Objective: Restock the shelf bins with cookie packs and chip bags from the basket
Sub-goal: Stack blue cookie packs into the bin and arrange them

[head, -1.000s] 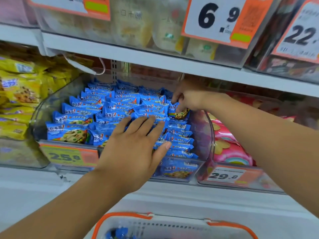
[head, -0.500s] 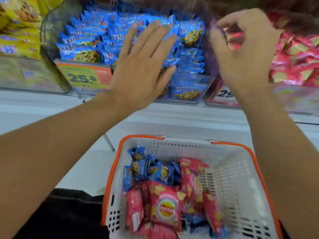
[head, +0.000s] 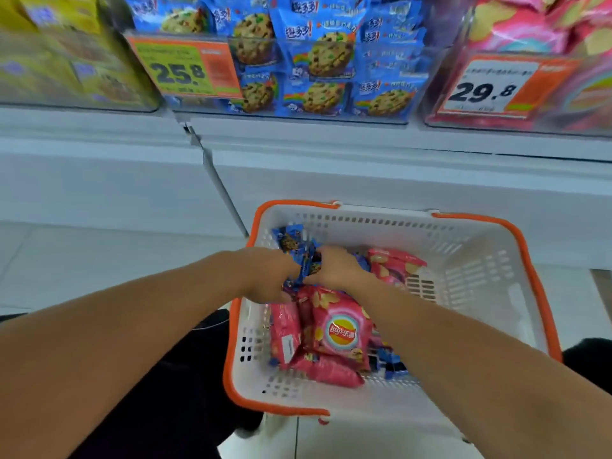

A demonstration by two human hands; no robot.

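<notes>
A white basket with an orange rim (head: 477, 293) stands on the floor below the shelf. Inside it lie pink chip bags (head: 341, 332) and blue cookie packs (head: 298, 250). Both my hands are down in the basket's far left part. My left hand (head: 268, 276) and my right hand (head: 334, 270) close around a bunch of blue cookie packs between them. Above, the clear middle bin (head: 331, 117) is packed with blue cookie packs (head: 324, 58). The bin on the right (head: 530, 127) holds pink chip bags (head: 516, 24).
A left bin (head: 82, 104) holds yellow packs (head: 59, 48). Orange price tags read 25.8 (head: 182, 71) and 29.8 (head: 486, 87). A white shelf base (head: 331, 167) runs under the bins. Dark trousers (head: 159, 409) show left of the basket on the white floor.
Both hands left the blue cookie bin, dropped into the basket and closed on blue cookie packs. My view tilted down from the shelf to the basket.
</notes>
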